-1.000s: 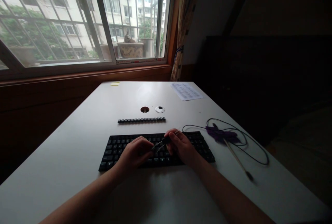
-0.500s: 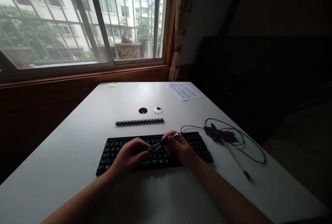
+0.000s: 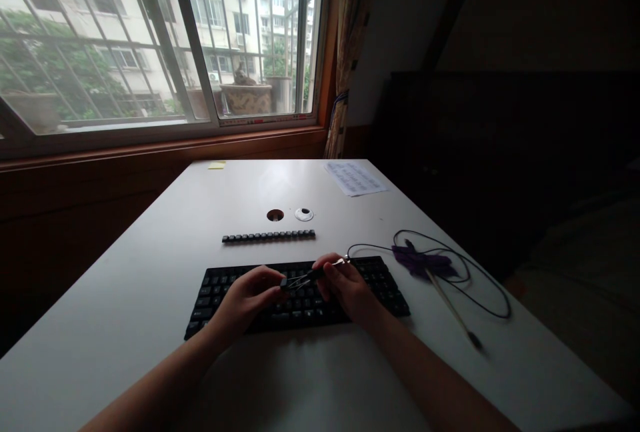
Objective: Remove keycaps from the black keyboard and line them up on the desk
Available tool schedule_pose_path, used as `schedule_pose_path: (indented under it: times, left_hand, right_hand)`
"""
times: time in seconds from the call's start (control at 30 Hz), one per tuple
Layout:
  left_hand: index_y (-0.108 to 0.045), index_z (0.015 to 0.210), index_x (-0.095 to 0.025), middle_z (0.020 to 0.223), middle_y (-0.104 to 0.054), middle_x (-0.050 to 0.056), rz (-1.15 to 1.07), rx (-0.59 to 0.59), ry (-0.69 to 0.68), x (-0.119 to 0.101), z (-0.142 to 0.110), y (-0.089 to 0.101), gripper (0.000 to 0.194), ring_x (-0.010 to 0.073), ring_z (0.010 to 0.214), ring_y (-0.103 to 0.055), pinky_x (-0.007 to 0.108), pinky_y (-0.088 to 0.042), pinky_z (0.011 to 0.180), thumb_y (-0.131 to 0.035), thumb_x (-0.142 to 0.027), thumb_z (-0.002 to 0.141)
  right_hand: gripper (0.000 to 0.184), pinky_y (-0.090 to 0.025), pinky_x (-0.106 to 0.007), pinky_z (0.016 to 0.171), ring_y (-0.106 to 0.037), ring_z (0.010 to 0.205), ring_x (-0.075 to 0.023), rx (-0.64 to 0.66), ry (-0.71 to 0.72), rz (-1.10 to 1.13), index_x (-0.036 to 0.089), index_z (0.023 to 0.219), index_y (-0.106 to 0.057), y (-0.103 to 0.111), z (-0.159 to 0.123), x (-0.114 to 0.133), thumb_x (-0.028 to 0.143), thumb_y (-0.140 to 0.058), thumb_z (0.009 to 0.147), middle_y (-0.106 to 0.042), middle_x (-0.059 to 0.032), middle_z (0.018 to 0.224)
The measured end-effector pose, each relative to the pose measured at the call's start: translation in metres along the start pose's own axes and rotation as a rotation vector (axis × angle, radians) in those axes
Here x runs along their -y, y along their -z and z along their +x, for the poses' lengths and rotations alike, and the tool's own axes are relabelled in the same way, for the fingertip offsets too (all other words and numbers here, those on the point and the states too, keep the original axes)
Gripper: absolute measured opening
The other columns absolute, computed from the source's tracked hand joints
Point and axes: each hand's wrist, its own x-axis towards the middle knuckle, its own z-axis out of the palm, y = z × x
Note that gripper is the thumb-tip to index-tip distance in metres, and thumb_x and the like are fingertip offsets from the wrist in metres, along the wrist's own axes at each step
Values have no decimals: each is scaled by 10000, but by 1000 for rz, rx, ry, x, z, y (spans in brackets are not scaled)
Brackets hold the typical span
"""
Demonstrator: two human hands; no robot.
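Note:
A black keyboard (image 3: pixel 220 295) lies on the white table (image 3: pixel 150 272) in front of me. My right hand (image 3: pixel 347 289) is closed on a wire keycap puller (image 3: pixel 305 279), held over the middle of the keyboard. The puller's tip carries a small black keycap (image 3: pixel 283 281). My left hand (image 3: pixel 247 302) is curled beside that tip, with its fingertips pinching at the keycap. A row of loose black keycaps (image 3: pixel 269 237) is lined up on the table just behind the keyboard.
The keyboard's black cable (image 3: pixel 470 285) loops at the right, around a purple brush (image 3: pixel 425 263) with a long thin handle. A cable hole (image 3: pixel 275 215) and its cap (image 3: pixel 304 214) sit further back, with a printed sheet (image 3: pixel 354 178) and a yellow note (image 3: pixel 217 165) near the window.
The puller has risen slightly with a keycap at its tip, and my left hand's fingers have come up to it. The view has shifted a little to the right.

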Motion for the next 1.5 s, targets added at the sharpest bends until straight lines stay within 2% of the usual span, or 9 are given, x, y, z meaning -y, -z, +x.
schedule_pose_path:
  times: [0.2,0.4,0.6,1.0,1.1,1.33,1.5]
  left_hand:
    - [-642,956,-174,875,-687,24,-105,-45,13,1,1,1,216,164,804,-665,279,-533,765,-731,-296,801]
    - [-625,1033,-195,877,-664,11,-205,-59,-15,4,0,1,237,142,786,-651,253,-518,749,-713,-269,826]
    - [-645,990,-192,843,-640,-1,-215,-60,-26,5,1,2,181,118,772,-624,218,-490,729,-712,-240,830]
    - [-664,898,-181,834,-575,-10,-301,-80,-107,8,2,1,122,111,695,-625,226,-494,660,-733,-197,797]
    - [-651,884,-181,867,-578,-9,-329,-82,-99,8,2,0,134,111,688,-628,234,-498,655,-741,-198,787]
    - [-604,890,-185,760,-602,-22,-282,-87,-62,8,2,1,155,109,684,-619,218,-469,665,-729,-206,803]
    - [-567,925,-193,808,-606,-21,-294,-78,-65,6,4,0,221,112,693,-613,224,-467,666,-741,-224,792]
  right_hand:
    - [236,-358,-231,502,-482,515,-96,-83,59,-73,201,925,-638,1,-1,5,414,-538,943,-530,33,595]
    - [269,-368,-232,519,-474,515,-97,-166,62,-239,188,901,-622,4,2,10,438,-526,938,-515,41,570]
    - [265,-359,-222,517,-461,510,-90,-139,24,-274,191,912,-623,7,4,4,439,-530,934,-509,50,560]
    - [279,-368,-235,531,-475,514,-98,-116,-13,-293,190,910,-617,8,4,2,460,-547,919,-529,46,582]
    - [279,-370,-236,537,-480,523,-99,-98,-6,-310,189,929,-622,9,4,0,457,-545,921,-536,42,596]
    - [286,-376,-234,537,-486,527,-101,-86,3,-319,187,937,-621,9,5,-1,457,-525,933,-535,41,592]
    - [297,-390,-241,552,-489,544,-113,-98,14,-363,192,935,-616,8,4,0,469,-510,937,-519,41,593]
